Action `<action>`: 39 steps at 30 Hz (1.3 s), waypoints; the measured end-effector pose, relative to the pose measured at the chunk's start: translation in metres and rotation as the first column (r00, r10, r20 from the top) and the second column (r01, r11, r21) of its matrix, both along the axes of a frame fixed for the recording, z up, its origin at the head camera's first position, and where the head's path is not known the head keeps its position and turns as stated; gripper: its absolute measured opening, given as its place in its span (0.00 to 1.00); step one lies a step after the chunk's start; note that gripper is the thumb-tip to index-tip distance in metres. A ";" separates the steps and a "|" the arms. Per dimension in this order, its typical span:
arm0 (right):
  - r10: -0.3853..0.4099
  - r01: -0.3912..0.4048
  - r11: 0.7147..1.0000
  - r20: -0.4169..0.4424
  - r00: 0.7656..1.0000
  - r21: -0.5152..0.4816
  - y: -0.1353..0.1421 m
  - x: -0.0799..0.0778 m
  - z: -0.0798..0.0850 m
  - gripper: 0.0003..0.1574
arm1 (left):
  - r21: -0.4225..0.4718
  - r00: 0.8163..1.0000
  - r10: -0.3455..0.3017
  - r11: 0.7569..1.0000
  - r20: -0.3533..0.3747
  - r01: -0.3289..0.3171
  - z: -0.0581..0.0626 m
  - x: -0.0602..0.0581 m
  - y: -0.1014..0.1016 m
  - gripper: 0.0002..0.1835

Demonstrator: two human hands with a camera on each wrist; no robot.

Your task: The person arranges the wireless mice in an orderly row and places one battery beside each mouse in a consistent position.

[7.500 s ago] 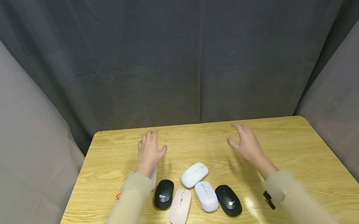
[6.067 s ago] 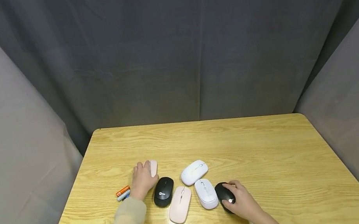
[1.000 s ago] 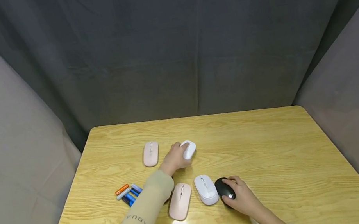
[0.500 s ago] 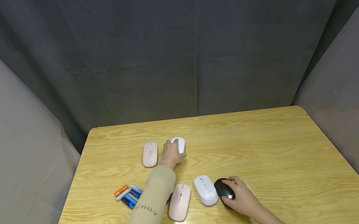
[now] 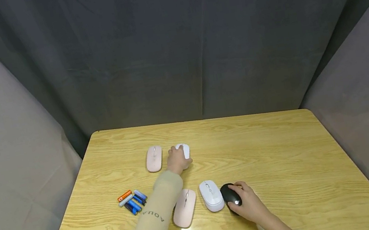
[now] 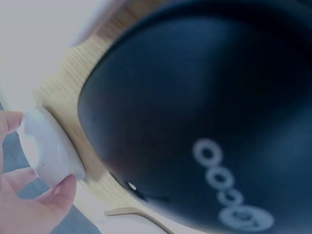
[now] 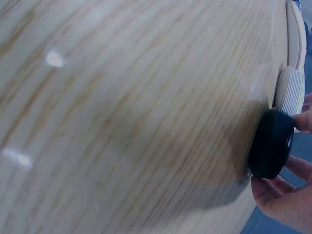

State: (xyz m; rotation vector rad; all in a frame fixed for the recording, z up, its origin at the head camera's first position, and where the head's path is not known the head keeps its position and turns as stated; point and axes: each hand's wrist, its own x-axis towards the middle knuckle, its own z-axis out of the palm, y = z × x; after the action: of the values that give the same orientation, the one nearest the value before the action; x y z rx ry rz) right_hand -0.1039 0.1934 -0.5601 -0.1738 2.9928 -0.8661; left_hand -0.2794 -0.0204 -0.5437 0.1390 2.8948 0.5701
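Left hand (image 5: pixel 177 160) grips the far white mouse (image 5: pixel 186 150), right hand (image 5: pixel 250 204) the black mouse (image 5: pixel 228 194) at its five o'clock.
Best set level, clear of the far pink mouse (image 5: pixel 154 159) at nine o'clock.

Black mouse (image 5: pixel 231 194), white mouse (image 5: pixel 186 151), wood-grained table (image 5: pixel 279 156).

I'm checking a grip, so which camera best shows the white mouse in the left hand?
The left wrist view: there the left hand visibly pinches the white mouse. Head shows its top partly covered; right wrist doesn't discernibly show it.
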 end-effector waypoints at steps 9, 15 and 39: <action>-0.002 0.002 1.000 -0.001 1.000 0.000 0.001 0.000 0.001 0.35 | 0.001 1.000 0.005 1.000 0.011 -0.006 0.000 0.000 0.001 0.40; -0.003 0.003 1.000 -0.003 1.000 -0.005 0.001 0.001 0.001 0.34 | 0.032 1.000 -0.025 0.999 -0.003 0.025 0.003 -0.001 -0.003 0.39; -0.003 0.003 1.000 0.004 1.000 -0.010 -0.001 0.003 0.005 0.35 | 0.075 0.978 -0.203 0.976 -0.054 0.207 0.031 0.083 -0.066 0.37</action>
State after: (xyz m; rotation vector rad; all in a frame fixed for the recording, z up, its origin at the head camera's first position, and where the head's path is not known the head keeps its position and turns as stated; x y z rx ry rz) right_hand -0.1005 0.1924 -0.5553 -0.1674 2.9868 -0.8805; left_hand -0.1965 -0.0865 -0.5129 0.4624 2.8541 0.6522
